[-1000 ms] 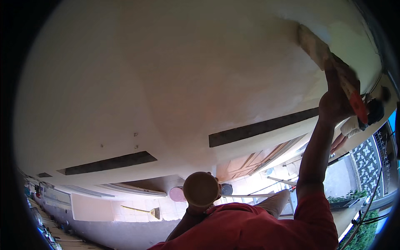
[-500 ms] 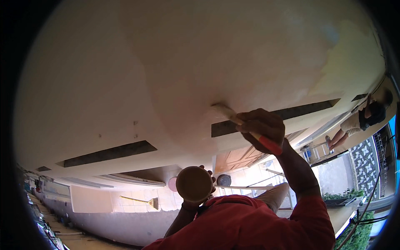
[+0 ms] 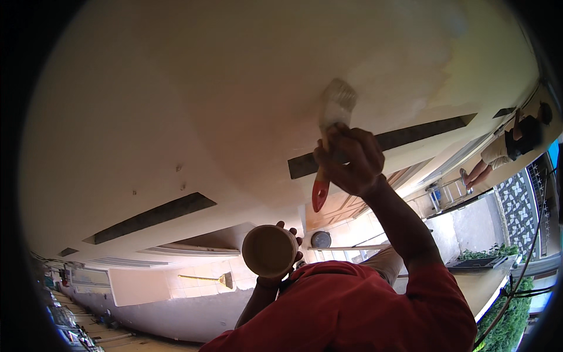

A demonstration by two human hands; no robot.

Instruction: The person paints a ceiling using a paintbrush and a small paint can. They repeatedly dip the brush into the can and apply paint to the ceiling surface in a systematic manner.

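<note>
My right hand (image 3: 353,157) grips a paintbrush (image 3: 340,105) with a red-ended handle. Its pale, paint-coated bristles press on the cream wall (image 3: 246,88), above a long dark slot (image 3: 422,135). Lower down and to the left, my left hand (image 3: 293,240) wraps round the side of a round paint tub (image 3: 270,258), whose open mouth faces up and shows light-coloured contents. Across the wall, uneven tints show, a pinkish area in the middle and a yellower one at the right.
Another dark slot (image 3: 153,217) lies to the left. Far below are a broom (image 3: 226,279) and a dark bucket (image 3: 321,239) on tiles. A person (image 3: 522,138) in a dark top stands by a stepladder (image 3: 451,192) at the right. Cables (image 3: 531,246) run along the right side.
My right hand has moved up and slightly left, turning the brush from slanting left to nearly upright, bristles higher on the wall. The tub has shifted slightly left and up.
</note>
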